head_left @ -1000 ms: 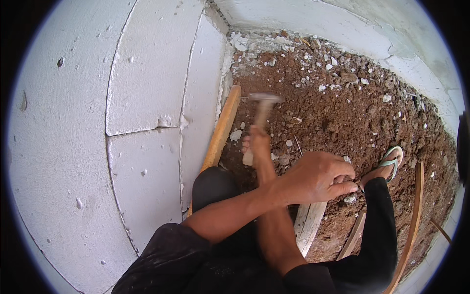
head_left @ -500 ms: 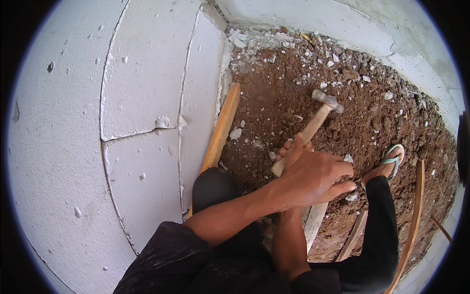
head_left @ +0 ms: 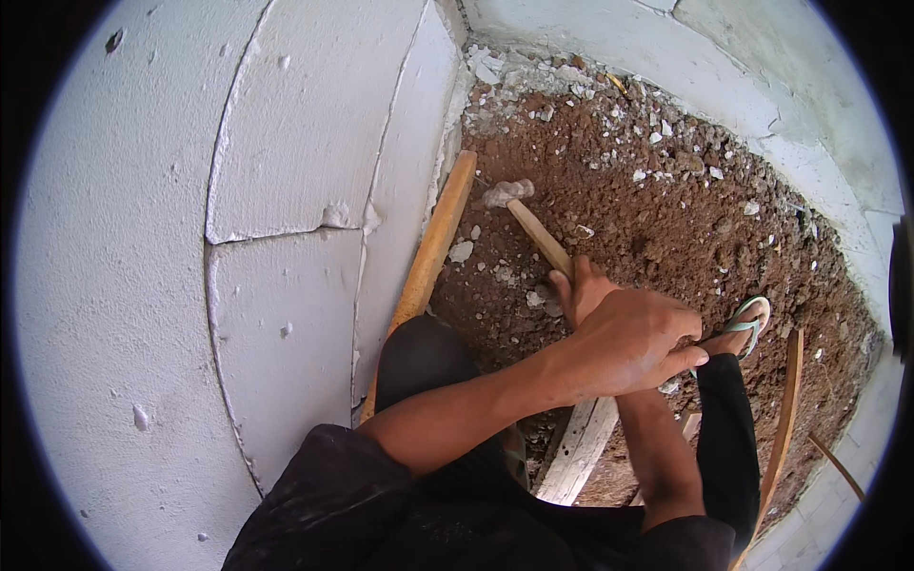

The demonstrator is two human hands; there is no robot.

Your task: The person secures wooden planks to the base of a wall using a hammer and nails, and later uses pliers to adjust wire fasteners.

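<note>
My right hand [head_left: 590, 288] clasps the hammer [head_left: 541, 238] near the batten [head_left: 434, 252] on the left; my left hand [head_left: 640, 341] half curls, contents unclear.

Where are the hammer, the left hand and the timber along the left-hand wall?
Hammer [head_left: 540, 235], head view: wooden handle.
Left hand [head_left: 636, 343], head view: its back.
Timber [head_left: 435, 257], head view: long face, around mid-length.

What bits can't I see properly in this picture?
All in the head view:
Hammer: handle's end, hidden by the right hand.
Right hand's wrist: behind the left hand.
Inside the left hand: its back hides whether it holds anything small.
Pale board: near end, covered by dark clothes.
</note>
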